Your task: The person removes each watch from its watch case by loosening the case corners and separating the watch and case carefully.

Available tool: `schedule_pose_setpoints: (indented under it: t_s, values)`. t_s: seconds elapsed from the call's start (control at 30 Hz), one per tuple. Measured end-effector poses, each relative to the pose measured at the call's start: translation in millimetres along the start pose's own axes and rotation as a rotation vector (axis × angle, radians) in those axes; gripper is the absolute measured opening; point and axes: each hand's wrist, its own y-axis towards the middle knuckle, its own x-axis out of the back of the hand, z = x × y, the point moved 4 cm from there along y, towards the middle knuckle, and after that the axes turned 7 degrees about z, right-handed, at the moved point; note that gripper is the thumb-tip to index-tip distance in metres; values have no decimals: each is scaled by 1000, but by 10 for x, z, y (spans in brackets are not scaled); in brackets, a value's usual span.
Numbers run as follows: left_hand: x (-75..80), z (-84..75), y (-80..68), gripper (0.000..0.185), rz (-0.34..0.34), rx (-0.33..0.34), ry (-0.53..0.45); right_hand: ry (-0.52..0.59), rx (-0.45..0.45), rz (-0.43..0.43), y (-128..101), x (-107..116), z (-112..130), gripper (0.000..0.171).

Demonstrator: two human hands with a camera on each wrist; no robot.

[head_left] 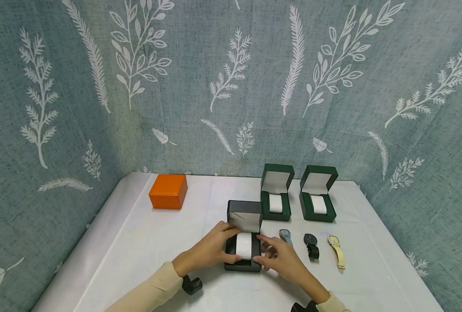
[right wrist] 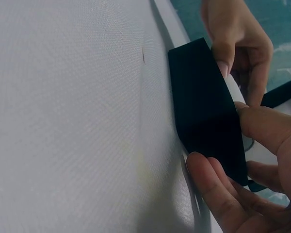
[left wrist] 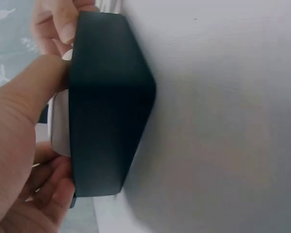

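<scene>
Black box [head_left: 243,267]: where does it stand, and what is in it?

On the white table [head_left: 211,195], around the middle and toward the near side. Its lid [head_left: 245,206] is raised at the far edge, and a white cushion [head_left: 243,246] sits inside, between the left and right walls.

And the hands?

Both hold that box. The left hand [head_left: 215,242] spans its left wall with bent fingers, thumb at the near corner and the other fingertips toward the lid. The right hand [head_left: 280,256] grips the right wall, thumb at the rim. Whether either one presses the cushion too, I cannot tell.

What about the other containers?

Two more stand open, farther off and to the right. The left green box [head_left: 276,216] holds a white pad [head_left: 275,203]; the right green box [head_left: 319,217] holds a matching pad [head_left: 318,204]. They are side by side, a gap between them.

And at the far left?

An orange box [head_left: 167,192], closed, so its contents are hidden.

Where are the watches?

On the table, right of the black box, in a row. The blue watch [head_left: 285,235] is partly hidden by the right hand, the black watch [head_left: 311,241] lies between, and the gold watch [head_left: 336,251] is rightmost.
</scene>
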Motion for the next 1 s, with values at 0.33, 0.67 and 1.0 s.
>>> schedule_pose_setpoints:
  t_s: [0.33, 0.67, 1.0]
  values:
    - [26, -26, -2, 55, 8, -28, 30, -20, 12, -3, -4, -9, -14, 65]
    - [77, 157, -102, 47, -83, -21, -162, 114, -12, -12, -20, -31, -45, 76]
    - [70, 421, -294, 80, -33, 77, -363, 133, -22, 5, -70, -52, -59, 82]
